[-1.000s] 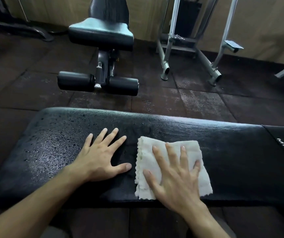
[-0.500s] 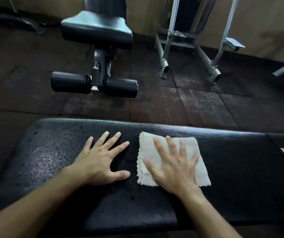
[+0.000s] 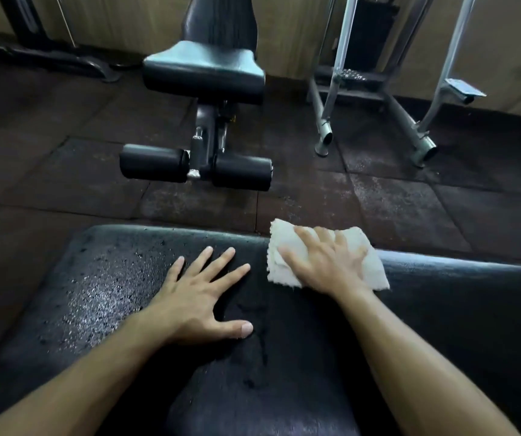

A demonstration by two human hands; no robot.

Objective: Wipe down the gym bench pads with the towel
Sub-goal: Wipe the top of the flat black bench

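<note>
Since a second ago the right hand (image 3: 325,265) has pushed the white towel (image 3: 287,247) away from the person, from the middle of the black bench pad (image 3: 441,309) up to its far edge, where the cloth's far corner now overhangs the rim toward the floor. That hand lies flat on the towel, its fingers straight and spread, pressing the folded cloth down onto the pad rather than curling round it. The left hand (image 3: 199,300) has kept its place on the bare vinyl just to the left of the towel, palm down, fingers splayed and straight, thumb stretched out toward the right forearm; it holds nothing. A gap of bare pad lies between the left fingertips and the towel's scalloped left edge. Left of the left hand, the pad surface is speckled with pale, glistening flecks; the part nearest the person looks darker and smoother. Beyond the pad's far edge, across the dark rubber floor tiles (image 3: 394,212), stands an adjustable bench (image 3: 204,70) with two foam leg rollers (image 3: 196,166). To the right of it, beyond the towel, stands a grey metal machine frame (image 3: 410,127).
</note>
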